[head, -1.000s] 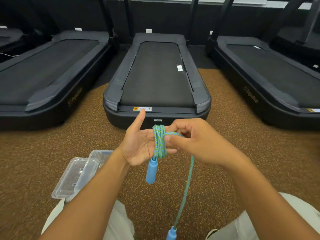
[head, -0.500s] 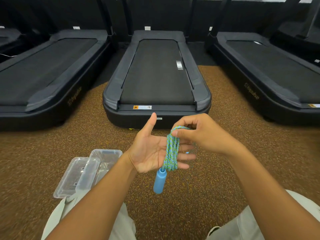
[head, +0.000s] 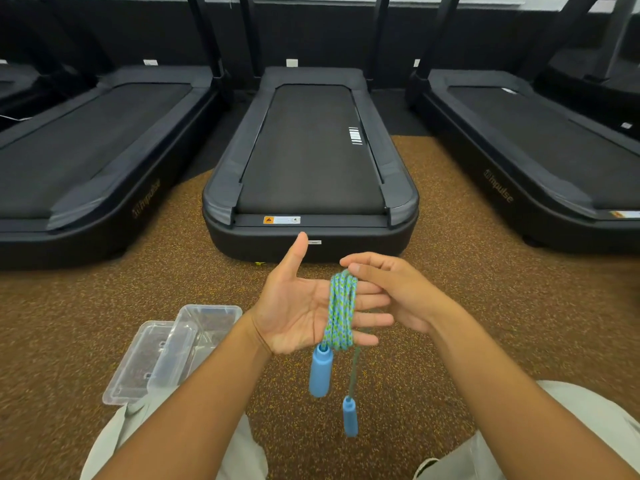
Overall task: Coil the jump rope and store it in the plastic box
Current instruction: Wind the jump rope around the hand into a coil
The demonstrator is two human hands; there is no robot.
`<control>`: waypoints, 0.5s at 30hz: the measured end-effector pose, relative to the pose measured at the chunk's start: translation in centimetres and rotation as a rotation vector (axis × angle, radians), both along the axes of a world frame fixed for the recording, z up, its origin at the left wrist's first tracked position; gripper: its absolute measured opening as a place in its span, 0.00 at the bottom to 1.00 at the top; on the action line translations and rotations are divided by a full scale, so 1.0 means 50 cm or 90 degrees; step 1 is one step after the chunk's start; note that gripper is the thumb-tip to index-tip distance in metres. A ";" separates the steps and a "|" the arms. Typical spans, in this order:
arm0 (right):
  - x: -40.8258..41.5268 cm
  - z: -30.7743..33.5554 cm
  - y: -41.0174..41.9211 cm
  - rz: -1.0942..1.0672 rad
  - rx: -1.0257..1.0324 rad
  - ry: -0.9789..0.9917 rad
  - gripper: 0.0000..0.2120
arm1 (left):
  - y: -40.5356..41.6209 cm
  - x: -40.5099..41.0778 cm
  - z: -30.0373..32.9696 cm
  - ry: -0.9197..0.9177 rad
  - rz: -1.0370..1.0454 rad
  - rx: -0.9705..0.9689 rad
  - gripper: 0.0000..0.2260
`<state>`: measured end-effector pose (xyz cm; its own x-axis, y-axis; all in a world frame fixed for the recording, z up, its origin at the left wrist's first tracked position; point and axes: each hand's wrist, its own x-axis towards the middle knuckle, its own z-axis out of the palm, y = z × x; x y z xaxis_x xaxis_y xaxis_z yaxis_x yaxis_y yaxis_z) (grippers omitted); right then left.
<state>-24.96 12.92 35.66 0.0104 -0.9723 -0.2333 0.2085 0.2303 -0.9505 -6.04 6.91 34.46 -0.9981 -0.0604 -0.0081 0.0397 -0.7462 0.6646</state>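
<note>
The green-and-blue jump rope [head: 340, 311] is wound in several loops around the fingers of my left hand [head: 298, 306], which is held flat with palm up and thumb raised. One blue handle [head: 321, 374] hangs just below that palm. The other blue handle [head: 349, 415] dangles lower on a short free length of rope. My right hand [head: 391, 289] pinches the top of the coil at my left fingertips. The clear plastic box [head: 204, 327] stands open on the floor to the lower left, partly behind my left forearm.
The box's clear lid [head: 138, 365] lies beside it on the left. A black treadmill [head: 308, 157] stands straight ahead, with others at left [head: 86, 147] and right [head: 540, 140]. Brown speckled floor [head: 485, 306] spreads around me. My knees in light trousers [head: 138, 431] fill the bottom.
More rope has been wound onto my left fingers, so the loose tail has shortened. The second handle has risen from the bottom edge and now hangs just under the first.
</note>
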 end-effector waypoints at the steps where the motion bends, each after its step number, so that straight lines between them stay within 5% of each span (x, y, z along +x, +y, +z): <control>1: 0.001 -0.004 0.001 -0.004 0.023 -0.034 0.07 | 0.000 0.001 -0.001 -0.001 -0.001 0.002 0.56; 11: 0.023 -0.048 0.006 -0.019 0.116 -0.187 0.14 | -0.022 0.015 0.003 -0.014 0.058 -0.010 0.50; 15: 0.034 -0.070 0.009 0.007 0.123 -0.081 0.15 | -0.032 0.022 0.004 0.001 0.093 0.005 0.46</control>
<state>-23.26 13.36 32.15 0.0619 -0.9093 -0.4116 0.3198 0.4087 -0.8548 -4.96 5.30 34.66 -0.9786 -0.2056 -0.0071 0.1502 -0.7374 0.6586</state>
